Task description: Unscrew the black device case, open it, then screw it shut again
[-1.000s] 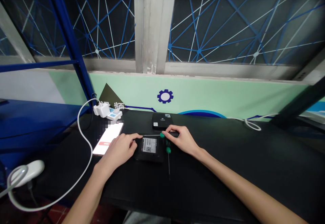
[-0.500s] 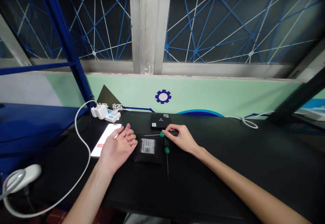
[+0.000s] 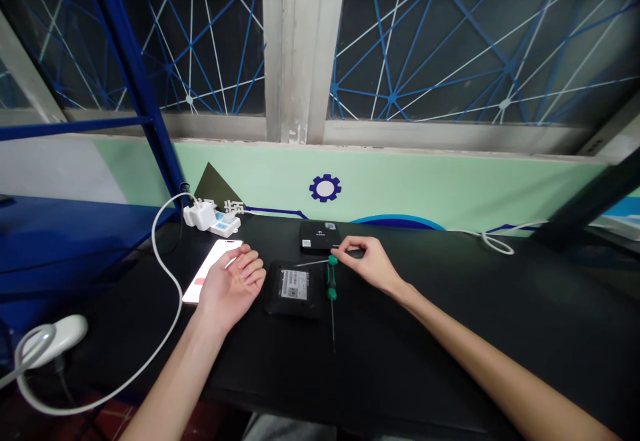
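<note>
My right hand (image 3: pixel 367 262) pinches a screwdriver with a dark handle (image 3: pixel 357 253), mostly covered by my fingers. Its thin metal shaft (image 3: pixel 311 264) seems to reach left over the far edge of a flat black device (image 3: pixel 273 288) with a white label. Just below my right fingertips lies a second screwdriver, green and black (image 3: pixel 332 278), its shaft pointing towards me. My left hand (image 3: pixel 233 288) rests palm up with fingers loosely curled and apart, holding nothing. It partly covers a phone (image 3: pixel 207 269) with a lit white screen.
A small black box (image 3: pixel 320 236) with a white sticker sits behind the device. White chargers on a power strip (image 3: pixel 225 225) stand at the back left. A white cable (image 3: pixel 173 274) loops down past my left forearm to a white rounded gadget (image 3: pixel 67 338). Another cable (image 3: pixel 495 244) lies back right.
My right hand has shifted slightly right and away from me, drawing the dark-handled screwdriver's shaft rightward. The left hand stays near the phone. The camera view has shifted a little.
</note>
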Tool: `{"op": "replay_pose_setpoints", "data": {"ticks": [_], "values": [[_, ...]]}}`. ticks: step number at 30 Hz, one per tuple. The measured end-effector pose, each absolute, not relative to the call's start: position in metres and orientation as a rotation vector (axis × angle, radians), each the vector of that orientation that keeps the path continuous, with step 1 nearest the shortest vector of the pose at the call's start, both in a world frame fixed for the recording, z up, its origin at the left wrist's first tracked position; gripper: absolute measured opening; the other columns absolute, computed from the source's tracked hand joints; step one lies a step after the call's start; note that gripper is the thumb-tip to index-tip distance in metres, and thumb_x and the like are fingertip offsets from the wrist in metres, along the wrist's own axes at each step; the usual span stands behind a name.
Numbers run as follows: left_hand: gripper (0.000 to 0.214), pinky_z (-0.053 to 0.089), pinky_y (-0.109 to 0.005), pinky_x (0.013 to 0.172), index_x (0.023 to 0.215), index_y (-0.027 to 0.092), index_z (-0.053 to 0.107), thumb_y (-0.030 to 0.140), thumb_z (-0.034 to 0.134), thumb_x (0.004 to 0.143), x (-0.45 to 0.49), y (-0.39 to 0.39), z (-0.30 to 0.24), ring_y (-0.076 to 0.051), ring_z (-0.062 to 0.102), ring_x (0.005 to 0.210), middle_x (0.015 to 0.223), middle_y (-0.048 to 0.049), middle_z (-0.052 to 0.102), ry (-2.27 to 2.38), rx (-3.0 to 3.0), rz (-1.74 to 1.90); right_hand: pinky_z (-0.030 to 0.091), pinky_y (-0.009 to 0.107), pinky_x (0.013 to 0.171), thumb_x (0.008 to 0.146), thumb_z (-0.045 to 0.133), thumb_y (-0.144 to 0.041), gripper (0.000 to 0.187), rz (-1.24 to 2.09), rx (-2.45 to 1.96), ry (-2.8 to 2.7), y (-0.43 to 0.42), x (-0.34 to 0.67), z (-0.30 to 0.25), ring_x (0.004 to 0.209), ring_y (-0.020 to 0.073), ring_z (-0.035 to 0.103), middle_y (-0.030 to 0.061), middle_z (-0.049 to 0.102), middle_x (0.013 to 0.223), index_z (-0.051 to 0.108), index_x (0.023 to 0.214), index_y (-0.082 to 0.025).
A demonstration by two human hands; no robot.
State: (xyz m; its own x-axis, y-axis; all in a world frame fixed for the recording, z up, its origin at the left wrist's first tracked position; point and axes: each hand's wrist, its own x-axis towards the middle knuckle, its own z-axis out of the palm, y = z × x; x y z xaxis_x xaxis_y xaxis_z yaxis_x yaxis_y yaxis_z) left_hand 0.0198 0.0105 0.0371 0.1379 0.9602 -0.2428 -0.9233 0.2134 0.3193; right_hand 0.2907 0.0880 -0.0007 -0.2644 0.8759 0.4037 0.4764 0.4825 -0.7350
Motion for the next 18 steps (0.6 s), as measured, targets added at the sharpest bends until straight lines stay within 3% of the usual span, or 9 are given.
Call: {"op": "replay_pose_setpoints", "data": {"ticks": [9, 15, 18], "values": [[0.025, 0.030, -0.021, 0.040, 0.075, 0.018, 0.044, 0.009, 0.037, 0.097, 0.021, 0.011, 0.037, -0.007, 0.035, 0.042, 0.057, 0.0071, 0.032, 0.461, 0.110, 1.366, 0.046, 0.031, 0.066, 0.083, 0.068, -0.050, 0.039, 0.649, -1.128, -1.912, 0.086, 0.288, 0.003, 0.063, 0.0179, 0.059, 0.0017, 0.066, 0.063, 0.061, 0.061, -0.019], [0.018, 0.037, -0.020, 0.045, 0.082, 0.016, 0.048, 0.006, 0.041, 0.094, 0.022, 0.013, 0.037, -0.009, 0.045, 0.051, 0.067, 0.0019, 0.046, 0.617, 0.071, 1.400, 0.046, 0.031, 0.065, 0.082, 0.068, -0.051, 0.040, 0.597, -1.139, -1.901, 0.092, 0.300, 0.012, 0.061, 0.0177, 0.059, 0.0022, 0.066, 0.061, 0.061, 0.059, -0.019], [0.017, 0.038, -0.020, 0.046, 0.082, 0.016, 0.049, 0.006, 0.041, 0.094, 0.022, 0.012, 0.037, -0.009, 0.045, 0.052, 0.068, 0.0018, 0.046, 0.609, 0.072, 1.397, 0.048, 0.032, 0.069, 0.083, 0.068, -0.050, 0.039, 0.550, -1.151, -1.937, 0.096, 0.307, 0.015, 0.063, 0.0186, 0.060, 0.0023, 0.067, 0.062, 0.063, 0.060, -0.019]]}}
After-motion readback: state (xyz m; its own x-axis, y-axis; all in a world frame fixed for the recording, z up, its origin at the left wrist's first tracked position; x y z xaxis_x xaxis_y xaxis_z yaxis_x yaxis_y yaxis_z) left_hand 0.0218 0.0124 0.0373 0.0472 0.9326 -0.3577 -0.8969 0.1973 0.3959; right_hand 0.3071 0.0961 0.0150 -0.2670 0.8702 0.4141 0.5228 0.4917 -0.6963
